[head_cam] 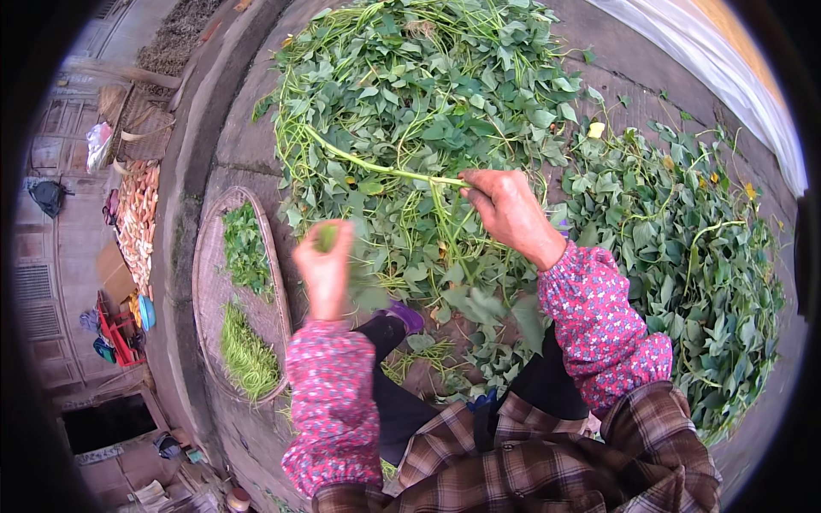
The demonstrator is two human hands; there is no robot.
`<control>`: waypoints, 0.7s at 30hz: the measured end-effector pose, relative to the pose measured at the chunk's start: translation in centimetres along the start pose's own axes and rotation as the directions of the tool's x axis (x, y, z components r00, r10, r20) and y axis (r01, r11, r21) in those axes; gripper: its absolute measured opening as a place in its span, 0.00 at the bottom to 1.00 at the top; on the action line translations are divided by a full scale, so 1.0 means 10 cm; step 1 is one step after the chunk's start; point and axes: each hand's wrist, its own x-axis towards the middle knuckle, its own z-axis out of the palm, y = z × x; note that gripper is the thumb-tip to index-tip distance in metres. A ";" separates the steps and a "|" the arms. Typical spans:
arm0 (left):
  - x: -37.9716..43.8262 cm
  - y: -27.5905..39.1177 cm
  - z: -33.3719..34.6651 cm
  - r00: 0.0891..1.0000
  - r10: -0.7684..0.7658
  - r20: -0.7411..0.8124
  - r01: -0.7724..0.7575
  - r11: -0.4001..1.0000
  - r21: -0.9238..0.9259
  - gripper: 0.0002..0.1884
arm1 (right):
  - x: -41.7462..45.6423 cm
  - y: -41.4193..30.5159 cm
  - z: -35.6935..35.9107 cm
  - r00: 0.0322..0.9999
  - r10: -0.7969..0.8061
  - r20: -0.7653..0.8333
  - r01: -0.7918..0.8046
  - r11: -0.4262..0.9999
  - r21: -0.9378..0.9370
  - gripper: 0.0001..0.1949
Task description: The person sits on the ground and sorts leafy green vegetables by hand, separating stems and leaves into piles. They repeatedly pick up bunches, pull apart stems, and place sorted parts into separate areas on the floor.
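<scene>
Between the thumb and fingers of my right hand point(507, 208) is a thick green vine stem point(378, 168). It stretches left over a large heap of leafy vines point(436, 96), and some leaves on stalks hang below the hand. My left hand point(326, 266), blurred, is curled around something green, perhaps a leaf or stalks; most of it is hidden by the fingers. Beneath both hands lies the near side of the heap. A shallow woven bamboo tray point(208, 288) rests left of my left hand, bearing a bunch of leafy tips point(247, 250) and a pile of thin green stalks point(249, 356).
A second heap of leafy vines point(705, 276) spreads to the right. White plastic sheeting point(725, 58) lies beyond it. Past a raised concrete edge point(186, 256) are corn cobs point(138, 224), a wicker basket point(146, 125), a red plastic chair point(122, 333) and a blue basin point(147, 312).
</scene>
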 end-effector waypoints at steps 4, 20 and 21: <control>-0.13 0.06 0.60 0.976 0.003 0.217 0.072 0.939 -0.336 0.09 | 0.02 -0.10 0.10 1.000 -0.012 0.020 0.011 0.999 0.050 0.08; 0.12 -0.16 -0.17 0.996 -0.092 0.016 0.093 0.990 -0.106 0.10 | 0.05 -0.16 -0.01 0.972 0.105 0.210 -0.152 0.962 0.225 0.12; 0.01 -0.04 0.14 0.990 -0.105 0.096 0.126 0.959 -0.254 0.12 | 0.02 -0.10 0.04 0.975 0.052 0.215 -0.105 0.965 0.241 0.12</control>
